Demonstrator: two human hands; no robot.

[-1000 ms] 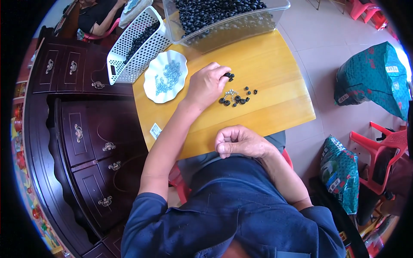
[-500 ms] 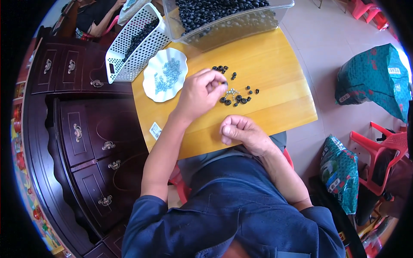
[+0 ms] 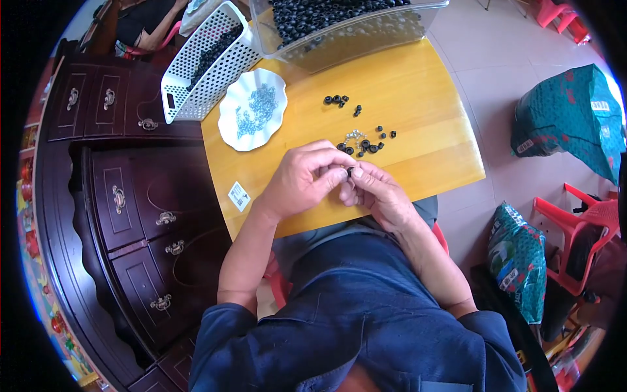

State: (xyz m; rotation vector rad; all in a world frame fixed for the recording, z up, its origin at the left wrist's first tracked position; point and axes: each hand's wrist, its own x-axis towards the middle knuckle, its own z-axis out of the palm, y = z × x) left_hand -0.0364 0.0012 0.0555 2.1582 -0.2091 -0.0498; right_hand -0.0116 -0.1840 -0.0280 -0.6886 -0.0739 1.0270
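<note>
My left hand (image 3: 304, 178) and my right hand (image 3: 384, 196) meet over the near part of the table. Between their fingertips is a small black piece (image 3: 350, 172), pinched from both sides and mostly covered by the fingers. Just beyond the hands lie several loose black rings (image 3: 366, 144) of different sizes, beside a little heap of clear, shiny bits (image 3: 354, 135). Farther off sit another cluster of black rings (image 3: 336, 100) and a few small black pieces (image 3: 357, 110).
A white scalloped plate (image 3: 228, 134) holds small clear bluish pieces. Behind it stand a white perforated basket (image 3: 215, 85) and a clear bin (image 3: 366, 52), both with black parts. A label (image 3: 239, 196) lies on the yellow table (image 3: 431, 117). Dark drawers (image 3: 137, 202) flank the left; green bags (image 3: 565, 114) stand right.
My left hand has come back toward me from the loose rings with a dark piece in its fingertips. It now meets my right hand, whose thumb and fingers also press on the piece.
</note>
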